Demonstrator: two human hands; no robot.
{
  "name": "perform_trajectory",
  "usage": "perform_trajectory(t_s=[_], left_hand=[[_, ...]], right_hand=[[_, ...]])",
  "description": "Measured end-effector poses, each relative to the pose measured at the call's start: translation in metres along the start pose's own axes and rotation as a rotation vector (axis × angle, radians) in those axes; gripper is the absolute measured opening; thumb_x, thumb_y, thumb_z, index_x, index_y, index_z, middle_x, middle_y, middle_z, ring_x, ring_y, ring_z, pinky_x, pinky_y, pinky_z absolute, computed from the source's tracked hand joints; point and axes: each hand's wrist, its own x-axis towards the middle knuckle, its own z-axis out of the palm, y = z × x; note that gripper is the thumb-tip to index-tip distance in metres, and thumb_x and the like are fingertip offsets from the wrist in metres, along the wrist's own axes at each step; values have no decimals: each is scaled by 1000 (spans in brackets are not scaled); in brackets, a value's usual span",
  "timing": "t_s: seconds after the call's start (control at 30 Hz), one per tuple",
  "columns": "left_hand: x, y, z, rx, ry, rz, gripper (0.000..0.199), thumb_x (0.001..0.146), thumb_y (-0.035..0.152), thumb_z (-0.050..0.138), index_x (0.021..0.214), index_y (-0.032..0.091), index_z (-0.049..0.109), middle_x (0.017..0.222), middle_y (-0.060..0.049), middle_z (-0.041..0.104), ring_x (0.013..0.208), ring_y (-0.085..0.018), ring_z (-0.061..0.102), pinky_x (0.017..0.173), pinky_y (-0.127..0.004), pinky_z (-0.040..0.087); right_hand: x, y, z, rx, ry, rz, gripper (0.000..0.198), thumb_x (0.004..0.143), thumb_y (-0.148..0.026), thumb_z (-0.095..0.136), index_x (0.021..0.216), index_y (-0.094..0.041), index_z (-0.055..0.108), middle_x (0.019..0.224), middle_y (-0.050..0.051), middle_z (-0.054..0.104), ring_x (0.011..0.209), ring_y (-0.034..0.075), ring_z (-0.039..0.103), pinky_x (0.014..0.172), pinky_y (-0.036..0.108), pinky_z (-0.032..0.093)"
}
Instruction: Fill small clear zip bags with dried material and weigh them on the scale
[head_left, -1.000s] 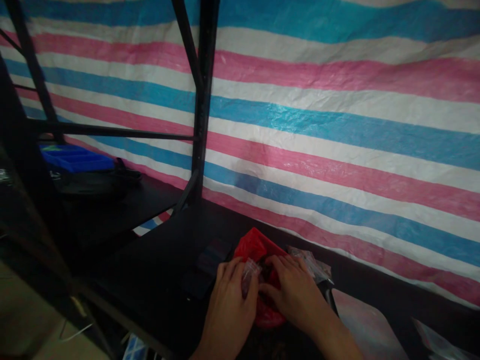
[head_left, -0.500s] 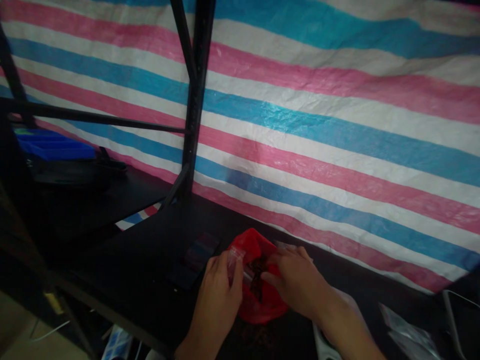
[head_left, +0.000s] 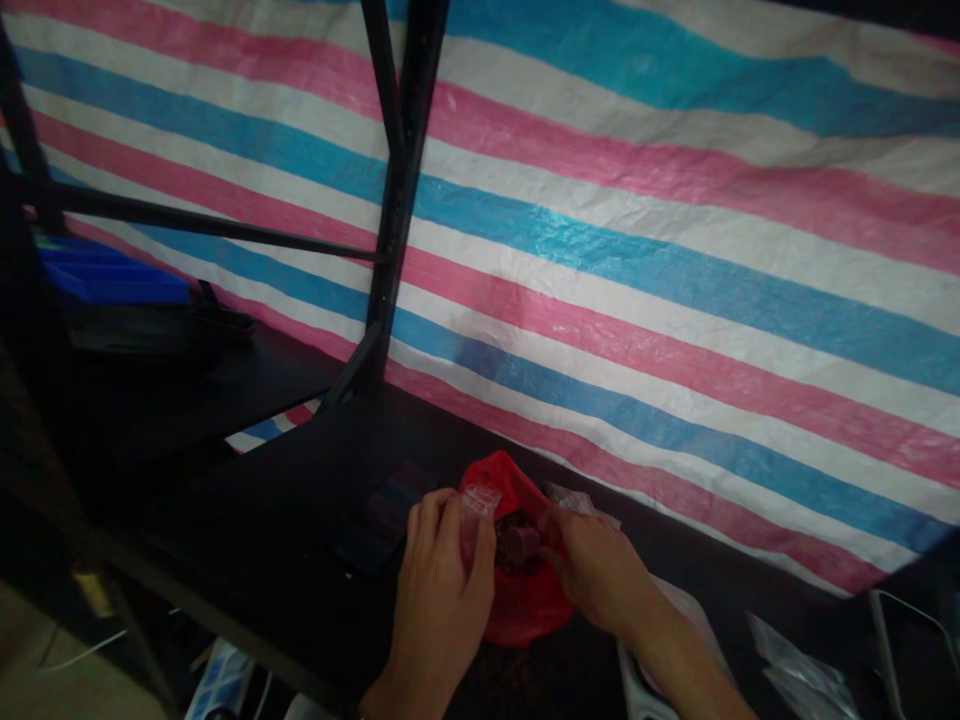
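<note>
A red bag (head_left: 529, 615) stands open on the black table, with dark brown bits (head_left: 514, 520) inside. At its left rim my left hand (head_left: 446, 570) is closed on a small clear plastic bag (head_left: 478, 505), pinched between thumb and fingers. Over the bag's right side, my right hand (head_left: 596, 565) has its fingers closed and holds a small pinkish scoop (head_left: 523, 543) whose cup sits among the bits. The scoop's handle is mostly hidden by the fingers. Another clear plastic packet (head_left: 574, 498) lies just behind my right hand.
A white-edged object (head_left: 637, 690) lies under my right forearm. Clear plastic bags (head_left: 799, 670) and a dark device with a pale edge (head_left: 911, 650) lie at the right. A black metal shelf post (head_left: 397, 220) rises at the back, before striped sheeting. Blue trays (head_left: 112, 272) sit on the left shelf.
The scoop's cup now shows plainly in the red bag, where a thin pale part showed before. My right hand's fingers have drawn together, and the view has shifted slightly.
</note>
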Motion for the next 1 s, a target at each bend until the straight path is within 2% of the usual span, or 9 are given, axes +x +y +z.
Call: perform_trajectory(t_s=[0.1, 0.17, 0.27, 0.33, 0.5, 0.57, 0.8, 0.9, 1.0], left_hand=[[-9, 5, 2, 66, -50, -96, 35, 104, 44, 41, 103, 21, 67, 112, -13, 62, 107, -33, 65, 96, -57, 57], [-13, 5, 5, 86, -98, -131, 37, 104, 45, 39, 103, 22, 68, 114, -13, 61, 108, -34, 65, 95, -57, 58], [-15, -1, 9, 84, -107, -126, 41, 104, 47, 38, 111, 21, 69, 128, -18, 59, 119, -37, 60, 102, -60, 54], [-14, -7, 11, 60, -111, -112, 43, 104, 46, 39, 113, 19, 70, 133, -20, 59, 126, -39, 55, 108, -62, 49], [-8, -12, 10, -149, -155, -158, 38, 100, 44, 44, 104, 19, 72, 118, -16, 67, 117, -38, 53, 109, -64, 42], [-5, -11, 10, -226, -137, -177, 36, 99, 45, 46, 106, 20, 72, 117, -15, 67, 118, -38, 52, 111, -63, 39], [8, -14, 16, -543, -97, -355, 49, 98, 64, 46, 101, 21, 68, 103, -11, 70, 100, -29, 66, 97, -46, 51], [13, -17, 16, -673, -85, -447, 54, 94, 70, 55, 103, 19, 70, 103, -11, 75, 102, -29, 69, 94, -41, 54], [14, -18, 14, -790, -100, -527, 63, 89, 74, 59, 110, 16, 71, 102, -12, 78, 97, -28, 73, 86, -39, 57]], right_hand=[[3, 1, -2, -63, 1, 7, 31, 94, -9, 54, 117, -13, 74, 124, 21, 75, 115, 35, 72, 96, 43, 48], [5, -4, 0, -60, -1, -69, 38, 90, -10, 59, 125, -17, 72, 134, 16, 72, 126, 34, 65, 106, 44, 44], [7, -12, 4, -45, -31, -224, 42, 90, -11, 60, 127, -25, 72, 132, 7, 73, 131, 28, 60, 114, 41, 40], [9, -13, 4, -66, -64, -237, 39, 91, -10, 59, 124, -24, 74, 128, 6, 75, 128, 27, 62, 113, 40, 41], [18, -8, -2, -137, -60, -85, 35, 94, -3, 51, 117, -11, 77, 135, 23, 71, 135, 38, 59, 111, 47, 43], [23, -6, -1, -134, -58, -51, 36, 93, -1, 51, 117, -9, 77, 134, 25, 71, 135, 39, 60, 108, 46, 46], [36, -4, 15, 28, -84, -62, 41, 83, 6, 59, 111, -17, 78, 117, 11, 82, 113, 25, 76, 88, 27, 51], [40, -5, 16, 91, -94, -93, 41, 79, 6, 61, 104, -19, 80, 112, 7, 83, 114, 23, 75, 89, 24, 50], [43, -9, 17, 119, -78, -92, 39, 79, 5, 63, 103, -19, 81, 117, 10, 82, 118, 26, 74, 94, 28, 49]])
